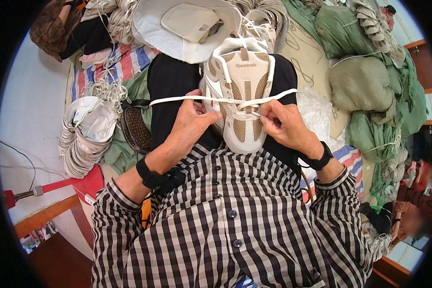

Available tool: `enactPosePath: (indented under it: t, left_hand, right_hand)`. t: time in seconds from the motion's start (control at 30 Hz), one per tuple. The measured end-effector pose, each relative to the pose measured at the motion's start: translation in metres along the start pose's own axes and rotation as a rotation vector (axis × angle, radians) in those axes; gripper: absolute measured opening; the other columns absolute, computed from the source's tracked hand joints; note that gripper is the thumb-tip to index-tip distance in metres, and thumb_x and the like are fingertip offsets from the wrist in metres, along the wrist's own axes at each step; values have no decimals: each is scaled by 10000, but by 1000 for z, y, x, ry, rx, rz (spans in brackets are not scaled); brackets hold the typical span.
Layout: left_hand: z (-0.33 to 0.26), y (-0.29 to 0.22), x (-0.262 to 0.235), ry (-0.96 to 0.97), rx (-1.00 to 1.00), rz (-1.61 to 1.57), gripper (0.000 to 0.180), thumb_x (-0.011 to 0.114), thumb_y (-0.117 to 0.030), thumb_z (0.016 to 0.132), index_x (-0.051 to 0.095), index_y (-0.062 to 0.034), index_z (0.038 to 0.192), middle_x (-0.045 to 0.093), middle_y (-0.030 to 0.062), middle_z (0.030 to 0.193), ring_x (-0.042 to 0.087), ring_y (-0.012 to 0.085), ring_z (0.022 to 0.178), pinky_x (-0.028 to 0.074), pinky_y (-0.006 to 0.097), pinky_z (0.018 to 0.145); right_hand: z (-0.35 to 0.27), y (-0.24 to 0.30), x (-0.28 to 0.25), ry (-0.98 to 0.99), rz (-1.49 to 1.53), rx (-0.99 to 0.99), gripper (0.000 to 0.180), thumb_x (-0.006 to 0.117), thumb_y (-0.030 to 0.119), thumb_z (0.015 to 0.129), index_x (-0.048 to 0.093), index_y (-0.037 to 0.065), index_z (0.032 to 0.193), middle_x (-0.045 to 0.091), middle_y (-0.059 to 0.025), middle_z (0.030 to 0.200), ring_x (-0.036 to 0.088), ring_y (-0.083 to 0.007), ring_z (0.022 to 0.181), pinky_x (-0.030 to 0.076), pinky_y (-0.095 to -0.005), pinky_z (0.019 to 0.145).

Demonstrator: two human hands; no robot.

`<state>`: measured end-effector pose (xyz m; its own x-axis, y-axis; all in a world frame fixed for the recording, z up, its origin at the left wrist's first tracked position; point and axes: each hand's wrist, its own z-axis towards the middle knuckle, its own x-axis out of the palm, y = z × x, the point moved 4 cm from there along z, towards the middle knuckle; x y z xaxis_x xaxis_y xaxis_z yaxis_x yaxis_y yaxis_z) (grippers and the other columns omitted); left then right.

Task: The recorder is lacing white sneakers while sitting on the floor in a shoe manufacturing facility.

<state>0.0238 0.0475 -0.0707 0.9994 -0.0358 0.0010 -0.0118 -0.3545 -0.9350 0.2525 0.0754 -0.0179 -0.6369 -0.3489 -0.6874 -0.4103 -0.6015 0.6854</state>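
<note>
A cream-and-tan sneaker upper (245, 72) lies across my knees, its toe pointing toward me. A flat white shoelace (180, 99) runs crosswise over its lower eyelets, a loose end reaching out to each side. My left hand (189, 120) grips the upper's left side, thumb against it and the other fingers partly hidden behind. On the other side, my right hand (285, 124) is closed in a pinch on the shoelace beside the lowest eyelets.
Nested shoe uppers (89, 127) stand at the left below a tangle of white laces (106, 93). Beyond my knees sits a large white fabric piece (146, 29). Green sacks (362, 86) line the right. A person's arm (65, 13) shows at the far left.
</note>
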Motion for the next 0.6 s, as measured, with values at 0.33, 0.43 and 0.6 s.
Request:
enactPosePath:
  t: [0.33, 0.43, 0.6]
  left_hand:
    - [-2, -1, -3, 68, 17, -93, 869, 725, -170, 838, 213, 72, 1497, 561, 168, 1174, 567, 200, 1053, 473, 320, 918]
    - [-3, -4, 0, 116, 65, -182, 880, 707, -141, 850, 168, 82, 1509, 554, 187, 1221, 569, 215, 1106, 471, 330, 969]
    - [-2, -5, 1, 164, 42, -179, 865, 686, -96, 855, 149, 99, 1504, 540, 208, 1262, 571, 228, 1136, 470, 345, 990]
  right_hand:
    - [3, -1, 4, -60, -138, -64, 156, 643, -9, 809, 547, 31, 926, 579, -104, 636, 604, -265, 540, 464, -347, 508]
    - [4, 12, 3, -61, -157, -84, 181, 643, 9, 822, 567, 37, 984, 593, -111, 651, 616, -278, 560, 469, -371, 517]
    - [9, 43, 18, -90, -388, -181, 234, 673, 96, 846, 576, 45, 1053, 601, -91, 647, 625, -278, 571, 484, -375, 529]
